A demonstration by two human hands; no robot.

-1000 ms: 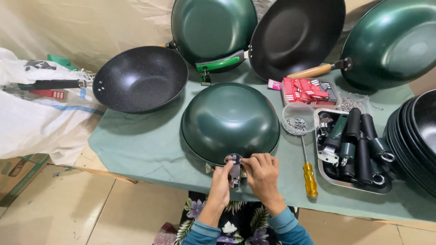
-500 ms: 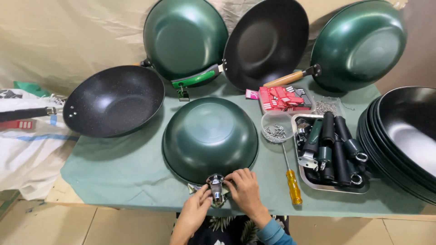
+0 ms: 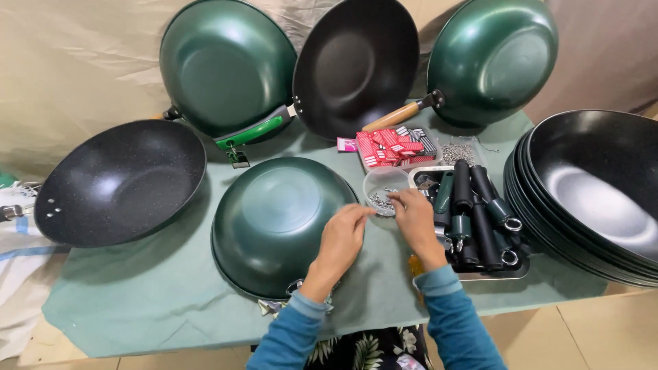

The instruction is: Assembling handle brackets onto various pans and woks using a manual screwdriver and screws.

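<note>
An upturned green wok [image 3: 274, 223] lies on the green cloth in front of me, with a metal handle bracket [image 3: 295, 285] at its near rim. Just right of it stands a small clear bowl of screws [image 3: 381, 186]. My right hand [image 3: 417, 223] reaches into the bowl, its fingertips pinched among the screws. My left hand [image 3: 343, 238] lies over the wok's right edge, with its curled fingers meeting at the bowl's near rim. Whether the left hand holds anything is hidden.
A metal tray of black handles [image 3: 480, 219] sits right of the bowl, with a stack of black woks [image 3: 603, 199] beyond it. Red packets [image 3: 397, 145] lie behind. A black wok [image 3: 120, 181] rests at left. Three woks [image 3: 226, 65] lean against the back wall.
Both hands have left the bracket at the wok's near rim and moved up and right to the screw bowl. The camera has shifted, so the scene sits more to the left.
</note>
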